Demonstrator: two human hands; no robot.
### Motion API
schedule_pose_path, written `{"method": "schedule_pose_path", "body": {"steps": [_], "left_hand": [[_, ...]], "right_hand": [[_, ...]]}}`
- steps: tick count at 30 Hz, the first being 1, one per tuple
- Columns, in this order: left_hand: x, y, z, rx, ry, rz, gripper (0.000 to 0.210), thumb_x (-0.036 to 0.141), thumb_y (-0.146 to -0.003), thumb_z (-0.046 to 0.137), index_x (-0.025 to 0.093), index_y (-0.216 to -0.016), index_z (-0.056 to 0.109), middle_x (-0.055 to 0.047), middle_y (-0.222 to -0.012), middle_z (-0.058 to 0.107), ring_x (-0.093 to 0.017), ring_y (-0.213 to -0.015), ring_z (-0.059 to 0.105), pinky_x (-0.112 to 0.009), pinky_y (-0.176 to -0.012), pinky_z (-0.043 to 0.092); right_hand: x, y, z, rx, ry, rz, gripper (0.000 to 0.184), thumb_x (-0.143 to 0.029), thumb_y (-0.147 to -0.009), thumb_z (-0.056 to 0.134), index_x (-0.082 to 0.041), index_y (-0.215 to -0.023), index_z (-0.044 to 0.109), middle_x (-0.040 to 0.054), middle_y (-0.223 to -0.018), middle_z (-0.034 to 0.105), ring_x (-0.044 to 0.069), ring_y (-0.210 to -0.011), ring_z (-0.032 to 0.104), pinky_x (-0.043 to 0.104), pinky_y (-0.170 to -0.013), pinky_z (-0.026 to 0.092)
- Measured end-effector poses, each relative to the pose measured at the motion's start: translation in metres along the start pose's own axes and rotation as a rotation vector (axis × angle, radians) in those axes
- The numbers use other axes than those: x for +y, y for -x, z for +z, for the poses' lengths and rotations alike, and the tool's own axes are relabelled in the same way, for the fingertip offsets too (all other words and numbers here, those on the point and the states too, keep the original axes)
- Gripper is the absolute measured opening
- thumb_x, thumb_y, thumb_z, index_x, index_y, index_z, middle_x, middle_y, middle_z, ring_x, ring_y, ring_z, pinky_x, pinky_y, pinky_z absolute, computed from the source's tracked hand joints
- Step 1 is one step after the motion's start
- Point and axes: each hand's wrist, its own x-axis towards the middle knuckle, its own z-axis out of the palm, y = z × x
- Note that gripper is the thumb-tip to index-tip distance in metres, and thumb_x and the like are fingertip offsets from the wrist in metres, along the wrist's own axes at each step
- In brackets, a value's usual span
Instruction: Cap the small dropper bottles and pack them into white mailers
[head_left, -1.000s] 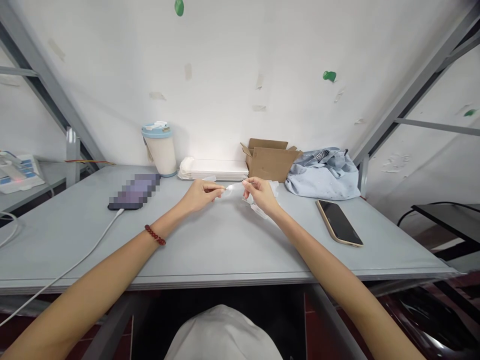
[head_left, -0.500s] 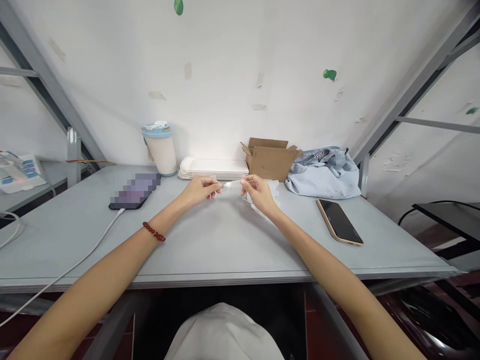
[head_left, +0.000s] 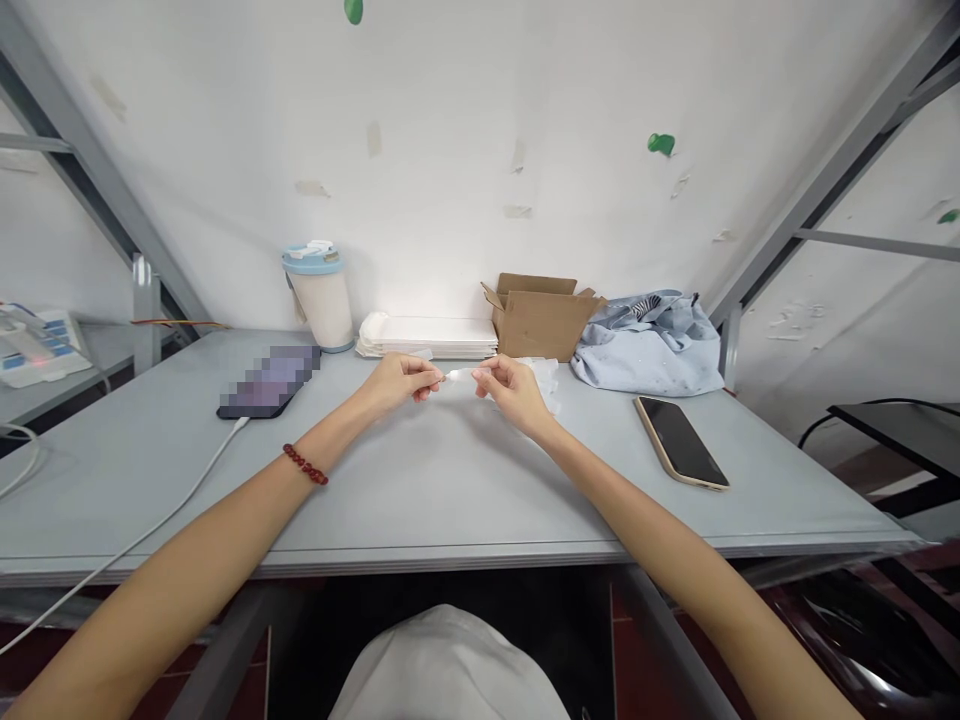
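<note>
"Head view: what's the room like?"

"Gray table (head_left: pixel 465 490) against a white wall (head_left: pixel 450 90) dotted with tape (head_left: pixel 517 212)."

"Containers?"

"Lidded cup (head_left: pixel 324 308) and open cardboard box (head_left: pixel 544 328), both at the back; their contents are hidden."

"And the hands?"

"Left hand (head_left: pixel 396 382) and right hand (head_left: pixel 519 392) both pinch a small white piece (head_left: pixel 458 375), fingertips closed, between them above the table."

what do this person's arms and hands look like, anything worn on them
The left arm and right arm show no sleeves. A dark red beaded bracelet circles the left wrist. The left hand and right hand are ungloved.
</note>
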Motion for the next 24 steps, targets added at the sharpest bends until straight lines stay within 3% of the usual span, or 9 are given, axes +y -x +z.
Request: {"method": "schedule_pose_path", "body": {"steps": [24], "left_hand": [[-0.0096, 0.0005, -0.0001, -0.053, 0.060, -0.008, 0.022, 0.036, -0.069, 0.069, 0.015, -0.065, 0.068, -0.002, -0.064, 0.058, -0.009, -0.053, 0.046, -0.026, -0.057, 0.041]], "right_hand": [[0.0046, 0.0023, 0.0039, 0.003, 0.034, -0.031, 0.019, -0.036, -0.081, 0.055, -0.017, -0.082, 0.058, 0.0003, -0.064, 0.063, 0.011, -0.058, 0.054, 0.023, -0.056, 0.038]]}}
